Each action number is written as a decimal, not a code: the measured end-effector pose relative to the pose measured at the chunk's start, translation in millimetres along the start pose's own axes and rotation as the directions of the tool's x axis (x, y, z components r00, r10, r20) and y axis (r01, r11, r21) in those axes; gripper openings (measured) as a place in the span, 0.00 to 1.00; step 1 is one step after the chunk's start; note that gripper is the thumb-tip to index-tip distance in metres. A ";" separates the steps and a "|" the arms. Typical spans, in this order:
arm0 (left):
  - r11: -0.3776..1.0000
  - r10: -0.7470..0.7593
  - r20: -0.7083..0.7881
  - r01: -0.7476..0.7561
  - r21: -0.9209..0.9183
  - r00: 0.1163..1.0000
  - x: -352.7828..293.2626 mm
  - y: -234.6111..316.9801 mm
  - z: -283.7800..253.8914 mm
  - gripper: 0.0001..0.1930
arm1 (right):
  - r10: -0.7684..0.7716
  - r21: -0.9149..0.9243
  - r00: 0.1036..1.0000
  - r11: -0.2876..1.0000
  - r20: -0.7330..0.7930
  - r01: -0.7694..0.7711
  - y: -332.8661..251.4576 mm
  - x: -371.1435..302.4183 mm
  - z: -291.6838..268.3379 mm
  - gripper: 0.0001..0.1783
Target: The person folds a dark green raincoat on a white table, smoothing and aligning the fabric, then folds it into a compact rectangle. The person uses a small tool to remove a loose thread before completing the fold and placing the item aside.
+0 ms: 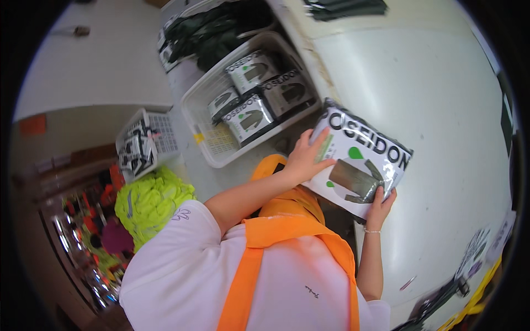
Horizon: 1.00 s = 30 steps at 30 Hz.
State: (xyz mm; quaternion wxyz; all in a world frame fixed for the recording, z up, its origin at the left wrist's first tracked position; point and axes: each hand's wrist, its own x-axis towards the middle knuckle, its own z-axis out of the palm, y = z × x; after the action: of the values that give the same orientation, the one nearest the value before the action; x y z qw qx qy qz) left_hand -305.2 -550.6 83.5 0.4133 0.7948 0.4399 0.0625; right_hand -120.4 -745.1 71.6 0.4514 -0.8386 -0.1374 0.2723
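Observation:
A flat plastic garment packet (359, 165), white with black lettering and a picture of a dark green jacket, is in both my hands at the near edge of the white table. My left hand (303, 157) grips its left side, with fingers lying over the front. At the lower right edge, my right hand (380, 209) holds it with the thumb on the front. The fingers behind the packet are partly hidden. Left of it stands a white plastic basket (214, 161) holding several similar packets (249, 118).
Dark green garments (221, 30) are heaped behind the basket. A smaller white crate (165, 129) with packets and a pile of neon yellow clothing (152, 201) are at the left. On the white table (441, 110) lie a pen (408, 283) and, farther back, a dark folded item (345, 8).

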 end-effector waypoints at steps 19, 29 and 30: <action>0.915 -0.388 -0.724 0.334 -0.228 0.570 -154.6 -371.7 -259.2 0.30 | 0.036 -0.208 0.275 0.752 0.961 0.626 -92.2 -157.5 379.6 0.32; 0.965 0.058 -0.031 -0.064 -0.254 0.998 -121.2 -218.4 -103.6 0.25 | 0.215 -0.464 0.789 0.881 0.575 0.098 43.6 -221.4 217.2 0.23; 0.960 0.123 0.012 -0.116 -0.256 0.992 -123.3 -200.6 -90.1 0.25 | 0.231 -0.383 0.868 0.922 0.439 -0.052 62.7 -229.8 198.2 0.21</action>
State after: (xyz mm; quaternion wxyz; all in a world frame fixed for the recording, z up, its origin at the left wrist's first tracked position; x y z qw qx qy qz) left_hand -551.5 -534.6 31.9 0.5136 0.7611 0.3736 0.1320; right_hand -423.5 -754.1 7.8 0.2212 -0.8217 -0.2286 0.4729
